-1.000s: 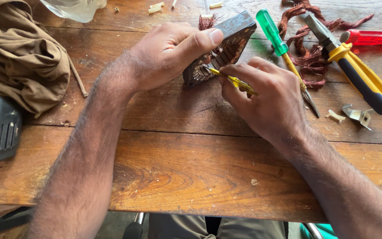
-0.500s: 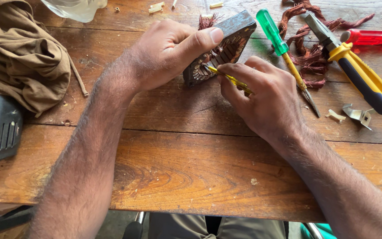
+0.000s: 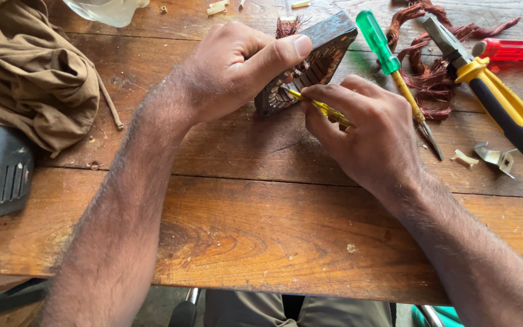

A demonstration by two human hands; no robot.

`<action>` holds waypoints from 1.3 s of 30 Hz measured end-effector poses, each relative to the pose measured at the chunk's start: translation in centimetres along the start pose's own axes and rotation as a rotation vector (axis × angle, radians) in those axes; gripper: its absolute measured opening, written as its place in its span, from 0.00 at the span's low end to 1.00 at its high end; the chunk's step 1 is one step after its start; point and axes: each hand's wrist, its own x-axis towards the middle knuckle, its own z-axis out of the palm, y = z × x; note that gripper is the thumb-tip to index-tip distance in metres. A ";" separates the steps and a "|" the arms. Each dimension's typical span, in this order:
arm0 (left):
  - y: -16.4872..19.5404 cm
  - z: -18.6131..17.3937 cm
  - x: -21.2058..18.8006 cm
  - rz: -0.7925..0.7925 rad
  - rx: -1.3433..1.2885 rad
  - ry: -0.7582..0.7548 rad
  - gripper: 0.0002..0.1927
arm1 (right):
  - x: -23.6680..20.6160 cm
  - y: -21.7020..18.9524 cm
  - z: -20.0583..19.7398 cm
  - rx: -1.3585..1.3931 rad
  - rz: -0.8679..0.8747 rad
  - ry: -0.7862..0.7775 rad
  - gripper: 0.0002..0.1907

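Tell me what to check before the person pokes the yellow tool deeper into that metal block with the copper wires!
1. Left hand grips the metal block, thumb along its top edge: ok.
2. Right hand pinches the thin yellow tool: ok.
3. Tool tip sits at the block's slots: ok.
4. Left fingers behind the block, away from the tip: cannot tell, hidden.
5. Green screwdriver lies very close beside the right hand, could be knocked: not ok.
6. Yellow-handled pliers lie apart on the wooden table: ok.
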 end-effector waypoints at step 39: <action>-0.6 -0.4 0.3 -0.056 -0.024 -0.054 0.35 | 0.0 1.0 2.4 -0.388 -0.149 -0.009 0.10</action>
